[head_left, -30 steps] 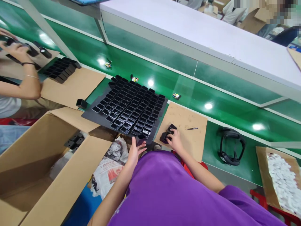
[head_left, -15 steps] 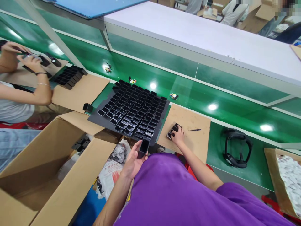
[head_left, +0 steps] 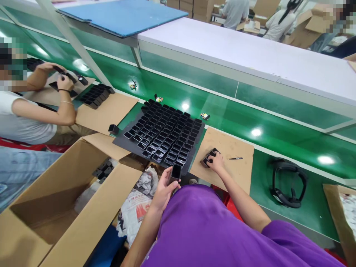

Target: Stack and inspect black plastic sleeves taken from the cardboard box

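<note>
One black case point(head_left: 175, 172) in left hand point(head_left: 163, 190) | thumb now across it | right hand point(head_left: 217, 162) clasping dark boxes point(head_left: 207, 158)

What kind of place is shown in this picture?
Probably a factory assembly workshop: rows of small black open boxes on a green workbench, a large cardboard carton, and a co-worker at the same bench.

Left hand point(head_left: 162, 191) with curled fingers point(head_left: 167, 172), right hand point(head_left: 217, 162) palm down

No inscription is legible; print on the crumpled paper sheet point(head_left: 136, 212) and a light marking on the slim black tool point(head_left: 236, 158) are too small and blurred.
</note>
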Action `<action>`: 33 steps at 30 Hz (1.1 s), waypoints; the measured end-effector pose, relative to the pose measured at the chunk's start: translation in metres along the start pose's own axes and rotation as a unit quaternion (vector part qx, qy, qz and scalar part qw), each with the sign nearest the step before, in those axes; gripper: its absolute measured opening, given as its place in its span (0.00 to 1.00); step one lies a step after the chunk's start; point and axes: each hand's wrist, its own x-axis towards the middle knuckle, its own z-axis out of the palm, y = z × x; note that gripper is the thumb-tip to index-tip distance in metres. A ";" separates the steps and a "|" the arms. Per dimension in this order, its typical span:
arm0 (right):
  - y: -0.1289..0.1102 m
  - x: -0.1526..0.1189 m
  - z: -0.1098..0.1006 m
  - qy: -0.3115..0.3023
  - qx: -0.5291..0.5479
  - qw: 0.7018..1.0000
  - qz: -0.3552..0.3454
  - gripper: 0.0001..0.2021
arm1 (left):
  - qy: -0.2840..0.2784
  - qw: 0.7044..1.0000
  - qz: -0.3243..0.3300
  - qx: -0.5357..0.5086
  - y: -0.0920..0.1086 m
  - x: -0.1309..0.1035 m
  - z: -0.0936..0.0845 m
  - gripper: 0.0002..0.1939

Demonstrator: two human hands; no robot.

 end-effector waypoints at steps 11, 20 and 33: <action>-0.066 -0.025 -0.011 -0.144 0.536 0.829 -0.072 0.25 | 0.094 0.994 0.045 -0.017 0.000 -0.011 -0.026 0.37; -0.132 -0.052 -0.011 -0.350 0.680 0.644 -0.028 0.20 | 0.178 0.981 0.073 -0.035 -0.017 -0.039 -0.047 0.35; -0.209 0.051 0.101 -0.324 0.330 0.852 -0.245 0.16 | 0.451 0.892 -0.016 -0.029 -0.062 -0.102 -0.052 0.37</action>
